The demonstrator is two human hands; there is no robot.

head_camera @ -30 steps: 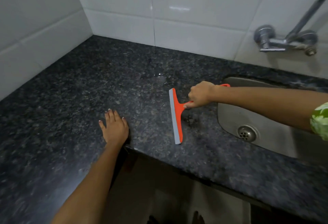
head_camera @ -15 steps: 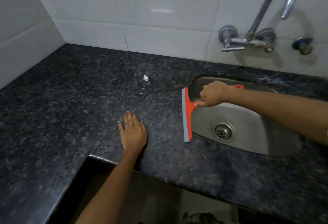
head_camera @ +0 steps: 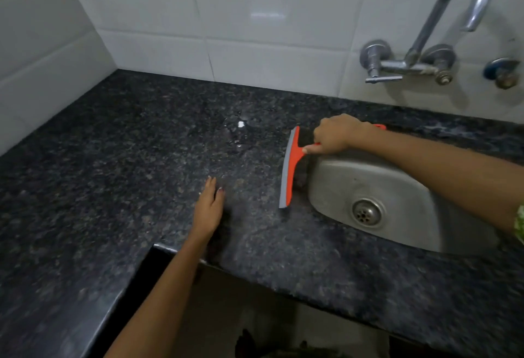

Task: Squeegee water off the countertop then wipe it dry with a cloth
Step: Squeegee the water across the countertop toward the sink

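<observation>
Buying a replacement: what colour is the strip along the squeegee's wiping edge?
Grey, on the orange plastic squeegee; the head view shows it.

**Stone, steel, tile and plastic**

The bench (head_camera: 119, 165) is dark speckled stone, polished, with a glossy wet patch (head_camera: 238, 130). The sink (head_camera: 397, 187) is brushed steel, dull and streaked; its drain (head_camera: 367, 212) is shinier metal. The tap (head_camera: 442, 23) is smooth chrome, tarnished at the fittings. The wall tiles (head_camera: 269, 17) are glossy white ceramic. The squeegee (head_camera: 290, 165) is smooth orange plastic with a matt grey rubber blade.
</observation>
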